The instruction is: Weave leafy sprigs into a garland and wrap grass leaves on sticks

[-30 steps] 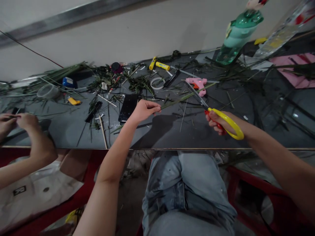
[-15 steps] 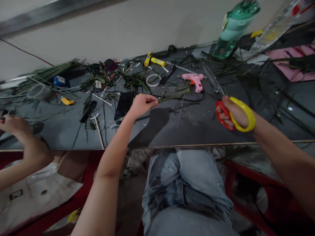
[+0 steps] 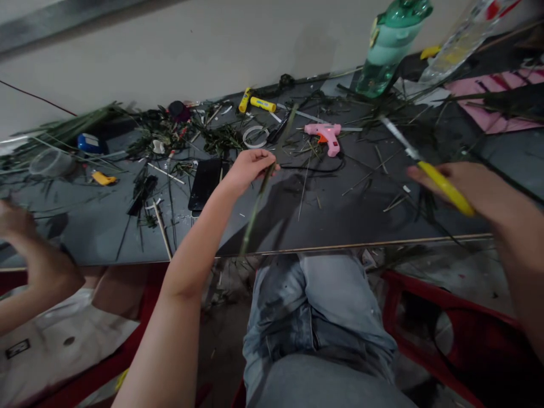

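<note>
Pinched in the fingers of my left hand (image 3: 254,166) is a long thin green leaf strip (image 3: 256,211), one end pointing up toward the wall, the other hanging toward the table's front edge. My right hand (image 3: 450,180) grips a pair of scissors (image 3: 444,186) by the handles at the right side of the table. Only the yellow handle shows clearly; the blades point up and left, apart from the leaf strip. A black phone (image 3: 205,184) lies left of my left hand. The pink glue gun (image 3: 328,136) rests between my hands, farther back.
Leaf scraps (image 3: 225,139) and sticks litter the dark table (image 3: 340,221). Behind stand a green water bottle (image 3: 385,54) and a clear plastic bottle (image 3: 459,48). Yellow glue sticks (image 3: 262,104) lie near the wall. At left, another person's hand (image 3: 17,224) works.
The leaf strip has swung from pointing right to a steep slant through my left hand. My right hand has moved right with the scissors and turned them. The view has shifted slightly.
</note>
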